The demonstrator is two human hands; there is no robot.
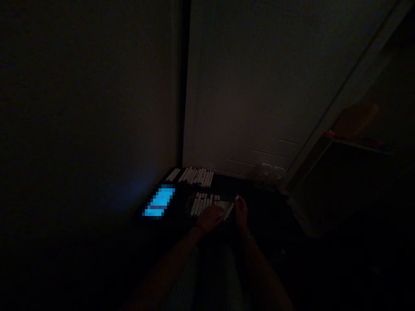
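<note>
The view is very dark. A row of white markers (202, 204) with differently coloured ends lies side by side on the dark table. My left hand (210, 218) rests low over the right part of this row, its fingers stretched out toward the right. Just right of it, my right hand (241, 211) has its fingers closed on a white marker (228, 211), which slants up and to the right. My left fingertips are close to that marker's lower end; whether they touch it I cannot tell. A small white end (237, 197) shows at my right fingertips.
Farther back lies a second group of white markers (196, 177), with a few more markers (173, 174) to its left. A lit blue screen (159, 201) lies at the left. Clear plastic holders (271, 173) stand at the back right, against the pale wall (246, 108).
</note>
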